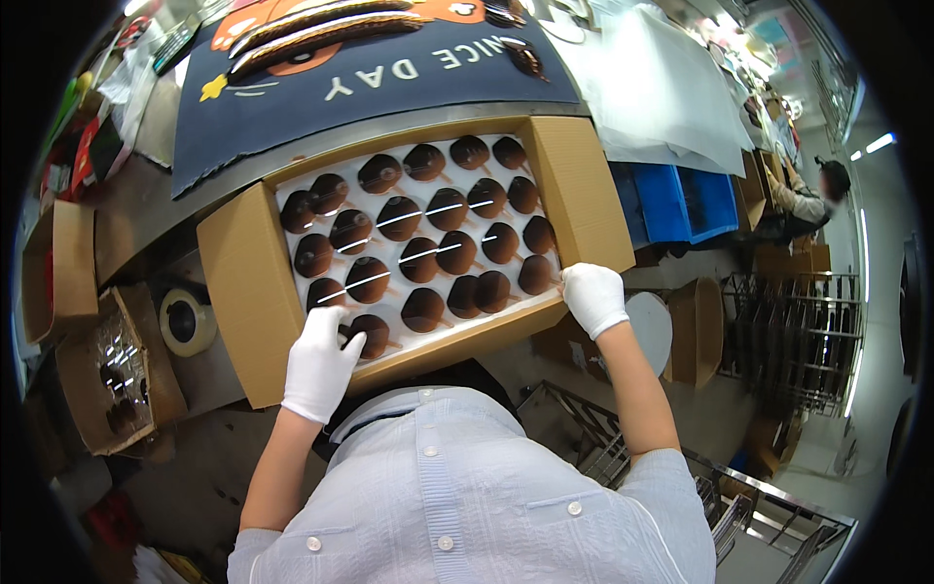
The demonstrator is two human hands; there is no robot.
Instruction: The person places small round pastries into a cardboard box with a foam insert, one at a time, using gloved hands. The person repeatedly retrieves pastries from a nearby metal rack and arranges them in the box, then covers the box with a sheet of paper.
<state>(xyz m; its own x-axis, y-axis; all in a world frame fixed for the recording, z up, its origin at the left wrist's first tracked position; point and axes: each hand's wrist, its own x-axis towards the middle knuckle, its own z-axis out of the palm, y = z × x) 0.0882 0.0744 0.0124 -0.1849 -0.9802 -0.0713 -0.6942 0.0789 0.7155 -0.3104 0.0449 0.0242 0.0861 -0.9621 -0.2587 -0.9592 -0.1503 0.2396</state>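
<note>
An open cardboard box (433,352) sits in front of me, its side flaps folded outward. Inside, several rows of round brown-tinted lenses (398,218) lie on a white lining. My left hand (323,362), in a white glove, is at the near left corner of the box. Its thumb and fingers are apart beside a lens (368,337) there, with no lens between them. My right hand (594,299), also gloved in white, grips the near right corner of the box; some of its fingers are hidden.
Beyond the box, a dark blue mat (389,92) carries stacked strips (321,34). Blue bins (686,202) stand to the right, near a white sheet (666,83). At left are a tape roll (188,322) and a smaller carton (161,375). Another person (809,202) works far right.
</note>
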